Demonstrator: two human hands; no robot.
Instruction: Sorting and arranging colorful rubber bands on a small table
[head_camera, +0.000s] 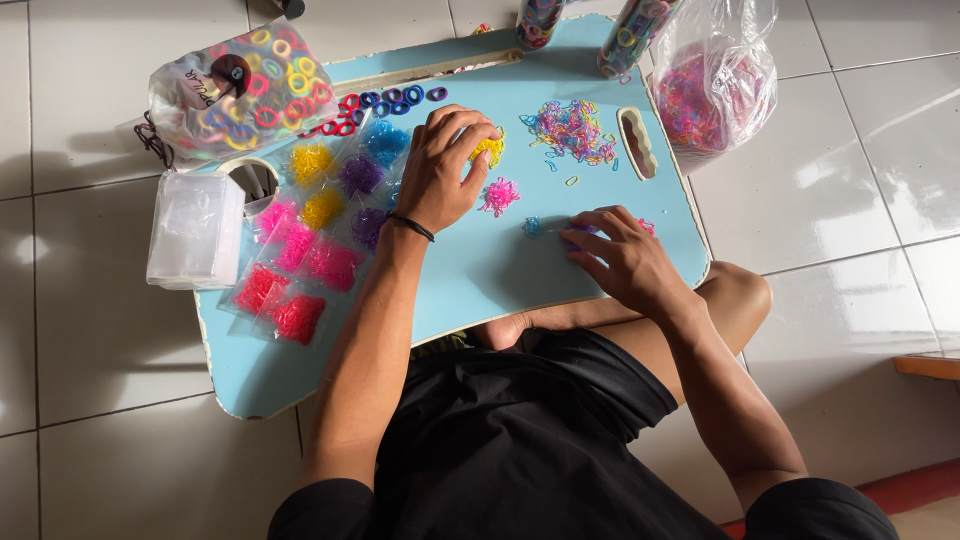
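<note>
Blue worktop (480, 270) | left hand (440, 170) pinches yellow band clump (490, 148) | right hand (625, 262) flat, fingers pressing small bands, not clenched | sorted colour packets (300, 260) at left; mixed pile (572, 130) remains loose

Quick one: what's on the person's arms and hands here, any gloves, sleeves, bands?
No gloves. Both arms bare, no sleeves reaching the forearms. The left hand has a thin black band at the wrist. The right hand wears nothing, no rings visible.
</note>
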